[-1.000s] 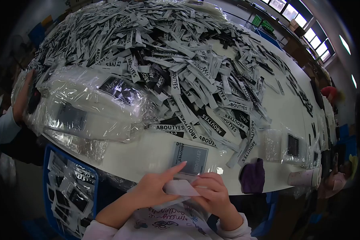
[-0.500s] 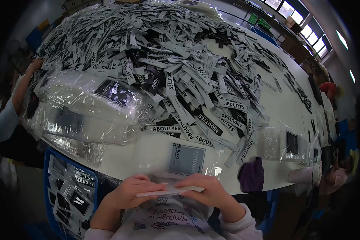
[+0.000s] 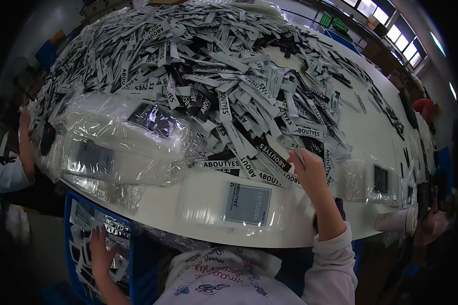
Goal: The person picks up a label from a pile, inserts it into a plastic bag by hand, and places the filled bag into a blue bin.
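My right hand reaches across the white table to the near edge of a huge pile of grey and black "ABOUTYES" strips. Its fingertips pinch the end of one grey strip. My left hand is down at the lower left inside a blue bin. It lies with fingers spread on several bagged packets and grips nothing. In front of me lies a flat stack of clear bags with a grey label card.
Bulky clear plastic bundles sit left of the label card. More bagged cards and a pale cup stand at the right. Another person's arm works at the far left; someone else sits at the far right.
Both hands held a folded pale piece at my chest. Now they are apart: the left has dropped into the blue bin, and the right has stretched out to the strip pile.
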The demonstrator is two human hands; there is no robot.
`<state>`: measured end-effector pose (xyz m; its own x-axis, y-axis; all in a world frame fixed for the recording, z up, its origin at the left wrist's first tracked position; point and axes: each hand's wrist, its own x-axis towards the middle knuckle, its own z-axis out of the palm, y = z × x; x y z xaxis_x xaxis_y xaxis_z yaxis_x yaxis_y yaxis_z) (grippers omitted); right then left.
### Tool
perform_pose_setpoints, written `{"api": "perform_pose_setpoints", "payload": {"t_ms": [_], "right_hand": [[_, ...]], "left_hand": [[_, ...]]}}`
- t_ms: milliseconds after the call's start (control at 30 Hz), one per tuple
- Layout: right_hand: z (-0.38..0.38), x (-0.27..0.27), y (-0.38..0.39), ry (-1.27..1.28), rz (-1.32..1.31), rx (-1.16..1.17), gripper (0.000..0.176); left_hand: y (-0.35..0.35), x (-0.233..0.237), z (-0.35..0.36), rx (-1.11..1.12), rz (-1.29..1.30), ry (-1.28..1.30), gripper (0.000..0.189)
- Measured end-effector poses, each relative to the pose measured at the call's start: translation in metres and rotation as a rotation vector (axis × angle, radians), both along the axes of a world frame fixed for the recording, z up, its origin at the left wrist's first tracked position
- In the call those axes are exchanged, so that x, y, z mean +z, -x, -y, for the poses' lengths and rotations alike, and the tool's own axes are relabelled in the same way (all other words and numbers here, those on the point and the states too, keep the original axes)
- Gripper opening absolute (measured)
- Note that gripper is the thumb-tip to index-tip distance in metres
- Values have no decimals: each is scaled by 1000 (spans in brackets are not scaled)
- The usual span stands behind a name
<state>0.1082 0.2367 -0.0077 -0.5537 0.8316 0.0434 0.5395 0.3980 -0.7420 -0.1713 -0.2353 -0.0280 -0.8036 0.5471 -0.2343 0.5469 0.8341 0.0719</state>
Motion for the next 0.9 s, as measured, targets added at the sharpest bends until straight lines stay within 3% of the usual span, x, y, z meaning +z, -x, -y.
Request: {"api": "perform_pose_setpoints", "payload": {"t_ms": [33, 67, 133, 167, 200, 300, 433, 500, 567, 633, 700, 767, 867, 900], "right_hand": [[-5, 0, 12, -215, 48, 63, 20], [-7, -1, 22, -434, 92, 126, 22], [-6, -17, 42, -596, 219, 180, 25], [-7, -27, 49, -458, 349, 200, 31], [-7, -28, 52, -467, 345, 201, 31], [-2, -29, 46, -634, 482, 291, 31], [-10, -33, 15, -842, 391, 297, 35], [3, -11, -3, -584, -51, 97, 32], [35, 16, -27, -350, -298, -84, 29], [64, 5, -61, -511, -688, -214, 22], [98, -3, -66, -219, -1198, -141, 29], [121, -52, -78, -158, -605, -310, 34], [145, -38, -84, -345, -628, -252, 36], [149, -32, -78, -367, -846, -361, 36]], "left_hand": [[-11, 14, -36, -111, -96, -172, 51], [-20, 21, -67, -178, -14, -303, 46], [-48, 31, -120, -418, 163, -523, 36], [-66, 36, -145, -592, 263, -608, 31], [-83, 36, -168, -828, 243, -711, 34], [-124, 22, -217, -1169, 160, -739, 39], [-155, 2, -253, -1107, 281, -788, 46], [-158, -23, -256, -1175, 197, -670, 43], [-154, -24, -254, -1165, 198, -710, 40], [-151, -22, -251, -1164, 210, -729, 36], [-149, -19, -250, -1128, 297, -781, 36], [-146, -17, -250, -1137, 291, -771, 35], [-139, -8, -252, -1184, 242, -736, 32], [-140, -5, -249, -1223, 225, -703, 30]]}}
